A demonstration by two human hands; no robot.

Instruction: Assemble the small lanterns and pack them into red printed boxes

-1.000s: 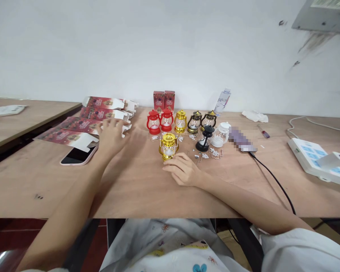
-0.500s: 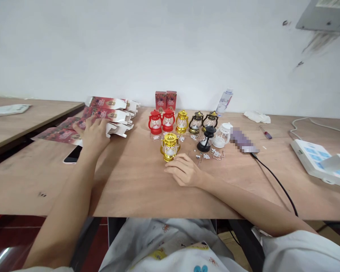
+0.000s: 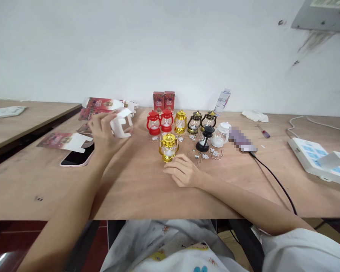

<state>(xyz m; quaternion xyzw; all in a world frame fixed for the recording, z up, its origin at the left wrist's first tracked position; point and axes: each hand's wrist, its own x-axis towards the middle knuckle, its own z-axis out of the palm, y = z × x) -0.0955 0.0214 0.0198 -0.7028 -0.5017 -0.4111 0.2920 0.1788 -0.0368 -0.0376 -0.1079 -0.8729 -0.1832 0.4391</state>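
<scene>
One open-ended carton [image 3: 118, 127] is clamped in the left hand [image 3: 102, 135], well apart from the right hand [image 3: 184, 171], just beside a gold miniature lantern [image 3: 169, 142] (whether gripping, one cannot tell).

Head Camera Facing the Wall [image 3: 170, 49] Across the Tabletop [image 3: 130, 185]

One camera is looking out from the person's head, facing forward and tilting down. The wearer's lap [image 3: 164, 245] is filling the bottom middle, nearest the lens, while the forearms [image 3: 243, 202] are entering from the lower corners. The left grip [image 3: 102, 130] and right grip [image 3: 184, 172] are showing at middling range, with the front gold lantern [image 3: 169, 142] sitting near the frame's centre. The wall is taking up the upper part, behind the tabletop. The view is spanning widely, running well past both grips.
</scene>
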